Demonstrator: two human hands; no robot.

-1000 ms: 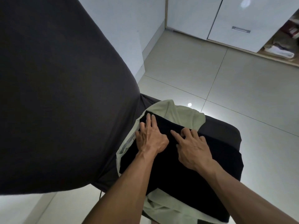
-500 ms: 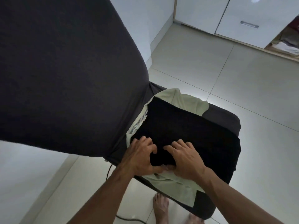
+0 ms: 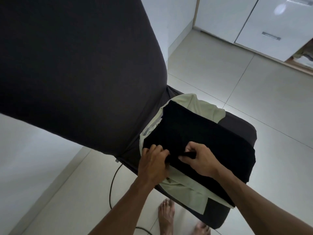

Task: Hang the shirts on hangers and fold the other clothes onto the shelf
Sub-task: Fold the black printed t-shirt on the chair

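A black garment (image 3: 199, 136) lies flat on the seat of a dark chair (image 3: 237, 126), on top of a pale green garment (image 3: 189, 189) that sticks out at the far and near ends. My left hand (image 3: 152, 165) grips the black garment's near edge with curled fingers. My right hand (image 3: 199, 160) pinches a fold of the same edge just to the right. A striped collar label (image 3: 155, 124) shows at the left of the pile.
The chair's tall dark backrest (image 3: 76, 68) fills the left of the view. A black cable (image 3: 113, 182) runs on the tiled floor below the seat, near my bare feet (image 3: 166, 216). White cabinet doors (image 3: 264, 22) and an open shelf with folded clothes (image 3: 304, 56) stand at the far right.
Both hands slid from the garment's middle, where they lay flat, back to its near edge and closed on the fabric. The view also pulled back and tilted down.
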